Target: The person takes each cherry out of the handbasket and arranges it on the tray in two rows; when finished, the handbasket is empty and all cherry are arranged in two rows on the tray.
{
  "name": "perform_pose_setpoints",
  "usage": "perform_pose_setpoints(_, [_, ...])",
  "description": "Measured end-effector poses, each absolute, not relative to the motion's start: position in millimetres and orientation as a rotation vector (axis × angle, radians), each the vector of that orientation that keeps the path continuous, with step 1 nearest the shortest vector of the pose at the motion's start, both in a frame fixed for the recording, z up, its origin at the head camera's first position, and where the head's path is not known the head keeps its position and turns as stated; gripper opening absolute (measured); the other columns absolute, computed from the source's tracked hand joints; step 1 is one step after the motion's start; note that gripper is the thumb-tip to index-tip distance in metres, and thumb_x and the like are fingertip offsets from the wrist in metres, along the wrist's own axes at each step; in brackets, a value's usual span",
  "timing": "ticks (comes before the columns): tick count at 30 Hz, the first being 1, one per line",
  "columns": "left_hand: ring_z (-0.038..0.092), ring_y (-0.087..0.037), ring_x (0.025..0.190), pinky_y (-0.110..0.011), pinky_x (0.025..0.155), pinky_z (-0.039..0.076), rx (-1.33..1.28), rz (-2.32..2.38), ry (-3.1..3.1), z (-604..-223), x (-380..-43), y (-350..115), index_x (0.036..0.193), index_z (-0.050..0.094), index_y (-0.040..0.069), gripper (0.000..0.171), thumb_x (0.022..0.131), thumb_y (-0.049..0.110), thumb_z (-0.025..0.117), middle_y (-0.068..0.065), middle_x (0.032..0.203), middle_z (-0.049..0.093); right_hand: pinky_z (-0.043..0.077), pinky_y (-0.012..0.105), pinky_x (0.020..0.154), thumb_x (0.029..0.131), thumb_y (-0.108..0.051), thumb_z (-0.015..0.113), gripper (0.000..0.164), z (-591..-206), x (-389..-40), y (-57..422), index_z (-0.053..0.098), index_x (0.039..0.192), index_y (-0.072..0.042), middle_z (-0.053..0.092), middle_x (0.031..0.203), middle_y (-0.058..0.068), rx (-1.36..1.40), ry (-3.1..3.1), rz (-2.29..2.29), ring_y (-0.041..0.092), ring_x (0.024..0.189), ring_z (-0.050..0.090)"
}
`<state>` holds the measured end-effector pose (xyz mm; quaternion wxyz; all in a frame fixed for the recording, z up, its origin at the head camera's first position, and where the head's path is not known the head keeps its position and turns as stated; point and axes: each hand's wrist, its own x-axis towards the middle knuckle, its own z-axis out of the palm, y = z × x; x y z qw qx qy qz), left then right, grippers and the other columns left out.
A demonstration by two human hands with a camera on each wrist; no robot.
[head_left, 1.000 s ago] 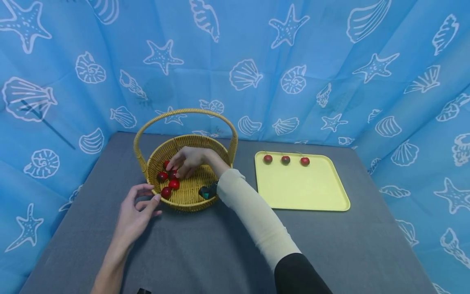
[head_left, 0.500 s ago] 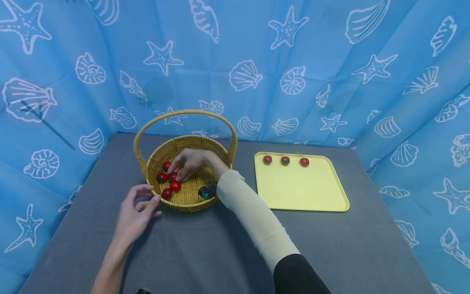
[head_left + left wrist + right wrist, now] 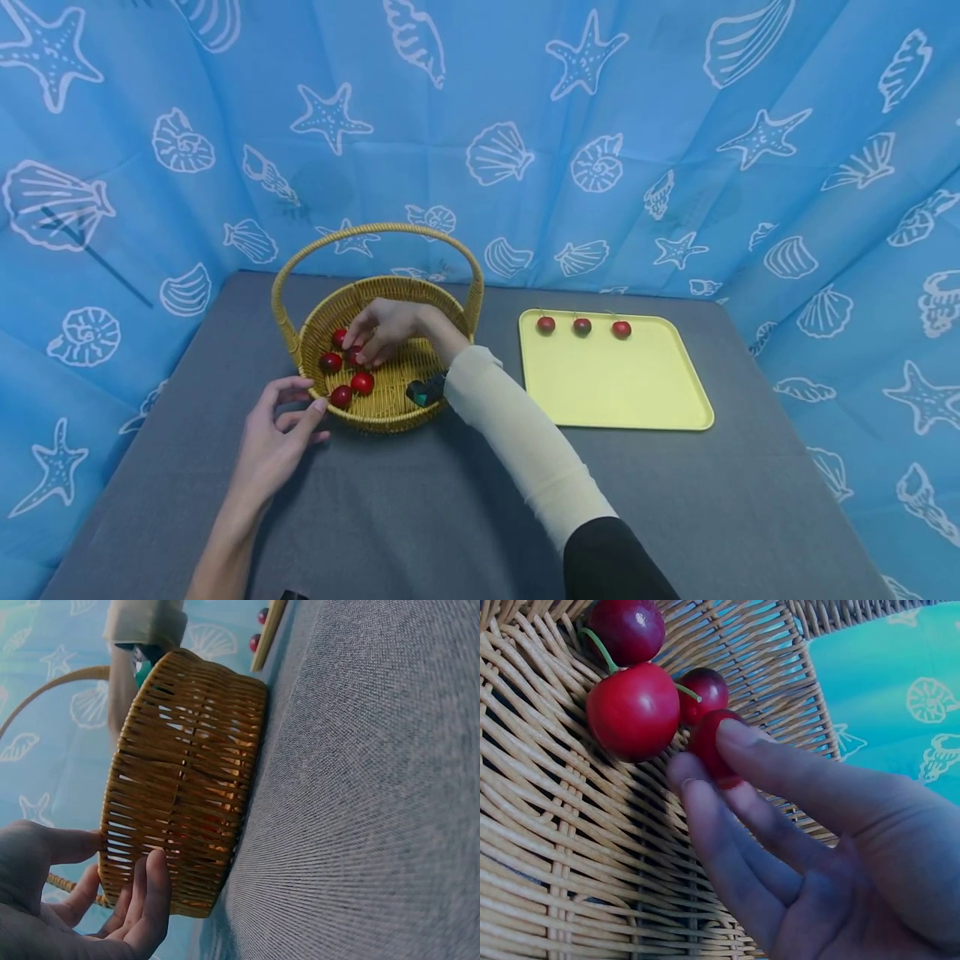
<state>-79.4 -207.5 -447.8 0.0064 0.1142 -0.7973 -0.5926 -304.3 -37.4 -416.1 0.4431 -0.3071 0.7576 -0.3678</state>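
Note:
A yellow wicker basket (image 3: 397, 408) with a tall handle stands at the left of the table. My left hand (image 3: 281, 433) grips its near left rim, with fingertips along the outer wall in the left wrist view. Inside, my right hand (image 3: 390, 329) pinches a dark red cherry (image 3: 711, 746) between thumb and fingers. Close by lie a bright red cherry (image 3: 634, 712) with a green stem, a darker cherry (image 3: 626, 630) and another cherry (image 3: 703, 696). In the head view, a cherry (image 3: 341, 397) sits against the near left wall.
To the right of the basket lies a yellow tray (image 3: 618, 383), its far edge lined with three cherries (image 3: 582, 327). A dark device (image 3: 426, 392) on the right wrist overlaps the basket's right side. Behind the grey-covered table (image 3: 420, 517) hangs a blue shell-patterned curtain (image 3: 525, 100).
The bright red cherry in the basket has shifted slightly right, away from the others. My right hand has dipped and risen a little around a dark cherry. The left hand stays at the rim.

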Motion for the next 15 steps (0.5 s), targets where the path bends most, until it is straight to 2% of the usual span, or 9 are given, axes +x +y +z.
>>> perform_pose_setpoints(3, [0.074, -0.013, 0.103, -0.029, 0.083, 0.072, 0.366, -1.864, -2.489, -448, -79, -208, 0.153, 0.044, 0.008, 0.051, 0.111, 0.029, 0.065, -0.015, 0.144, 0.049, 0.07, 0.045, 0.098, 0.101, -0.004, 0.075, 0.03, -409, -303, -35, 0.073, 0.131, -0.002, 0.068, 0.115, 0.009, -0.77, 1.887, -0.916, 0.017, 0.089, 0.075])
perform_pose_setpoints(8, [0.073, -0.01, 0.101, -0.029, 0.083, 0.072, 0.374, -1.881, -2.492, -449, -79, -209, 0.154, 0.043, 0.008, 0.053, 0.111, 0.03, 0.065, -0.015, 0.146, 0.048, 0.071, 0.041, 0.096, 0.102, -0.003, 0.074, 0.032, -399, -302, -30, 0.073, 0.133, -0.002, 0.065, 0.117, 0.009, -0.831, 1.894, -0.907, 0.019, 0.093, 0.076])
perform_pose_setpoints(15, [0.073, -0.01, 0.102, -0.03, 0.084, 0.072, 0.366, -1.882, -2.495, -448, -79, -209, 0.155, 0.042, 0.008, 0.054, 0.111, 0.031, 0.064, -0.016, 0.147, 0.048, 0.071, 0.045, 0.096, 0.102, -0.002, 0.072, 0.035, -383, -298, -18, 0.069, 0.137, 0.001, 0.071, 0.124, 0.014, -0.881, 1.881, -0.971, 0.04, 0.111, 0.078])
